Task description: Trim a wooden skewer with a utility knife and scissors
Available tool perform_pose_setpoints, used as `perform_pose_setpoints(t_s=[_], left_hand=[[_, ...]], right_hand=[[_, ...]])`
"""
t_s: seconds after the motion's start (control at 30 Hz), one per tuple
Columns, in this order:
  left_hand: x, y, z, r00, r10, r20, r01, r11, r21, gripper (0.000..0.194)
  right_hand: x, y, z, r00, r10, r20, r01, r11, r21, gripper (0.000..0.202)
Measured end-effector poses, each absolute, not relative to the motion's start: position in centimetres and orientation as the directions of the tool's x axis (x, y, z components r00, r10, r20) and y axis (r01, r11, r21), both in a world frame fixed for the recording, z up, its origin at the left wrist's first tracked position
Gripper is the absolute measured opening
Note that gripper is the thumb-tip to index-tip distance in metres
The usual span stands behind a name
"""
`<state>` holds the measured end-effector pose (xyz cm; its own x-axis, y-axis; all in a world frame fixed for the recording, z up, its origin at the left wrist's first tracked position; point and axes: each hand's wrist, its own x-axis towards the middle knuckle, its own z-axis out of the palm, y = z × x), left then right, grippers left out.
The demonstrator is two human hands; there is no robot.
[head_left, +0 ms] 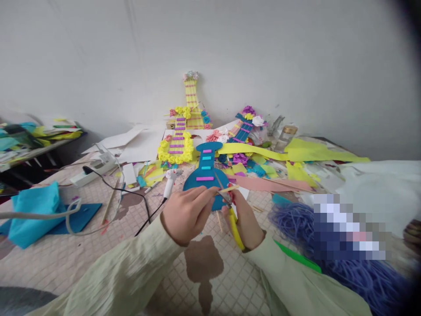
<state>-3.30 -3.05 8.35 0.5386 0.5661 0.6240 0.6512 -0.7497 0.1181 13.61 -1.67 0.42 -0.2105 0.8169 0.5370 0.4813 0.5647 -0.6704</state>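
My left hand (190,211) is closed, fingertips pinched on a short pale stick (230,188) that looks wooden. In my right hand (248,215) is a pair of scissors (235,229) with yellow handles. Their blades point up and away, meeting the stick near my left fingertips; whether they bite into it I cannot tell. Just beyond both hands lies a blue guitar-shaped cutout (194,179). Purple and light-blue strips cross its neck and body, and my hands hide part of its lower edge.
A white glue gun (169,182) stands left of the cutout, its black cord running forward. Decorated guitar shapes (176,145) lean near the wall. Yellow crepe paper (315,151), a blue-purple yarn bundle (296,224), a power strip (94,171) and folded blue cloth-like material (37,215) lie around.
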Motion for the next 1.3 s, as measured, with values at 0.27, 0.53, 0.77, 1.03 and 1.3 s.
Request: perform_pose_setpoints(t_s=[0.27,0.53,0.77,1.03,1.3], left_hand=[[-3.3,-2.6,8.6,0.595,0.446,0.669,0.653,-0.754,-0.078,0.021],[-3.3,-2.6,9.2,0.617,0.452,0.644,0.612,-0.790,-0.032,0.024],[-3.5,-2.6,8.9,0.598,0.496,0.630,0.598,-0.799,0.062,0.023],[-3.1,-3.0,8.9,0.526,0.611,0.591,0.592,-0.762,0.262,0.025],[-3.7,-2.5,8.7,0.591,0.536,0.603,0.585,-0.799,0.138,0.023]], right_hand=[[13.4,-2.6,1.1,-0.155,0.833,0.530,0.513,0.527,-0.677,0.029],[13.4,-2.9,1.4,-0.146,0.827,0.543,0.502,0.535,-0.680,0.031],[13.3,-3.1,1.4,-0.165,0.843,0.512,0.454,0.526,-0.719,0.027],[13.4,-3.2,1.8,-0.169,0.849,0.500,0.414,0.522,-0.746,0.034],[13.4,-3.2,1.8,-0.197,0.862,0.468,0.424,0.505,-0.752,0.033]])
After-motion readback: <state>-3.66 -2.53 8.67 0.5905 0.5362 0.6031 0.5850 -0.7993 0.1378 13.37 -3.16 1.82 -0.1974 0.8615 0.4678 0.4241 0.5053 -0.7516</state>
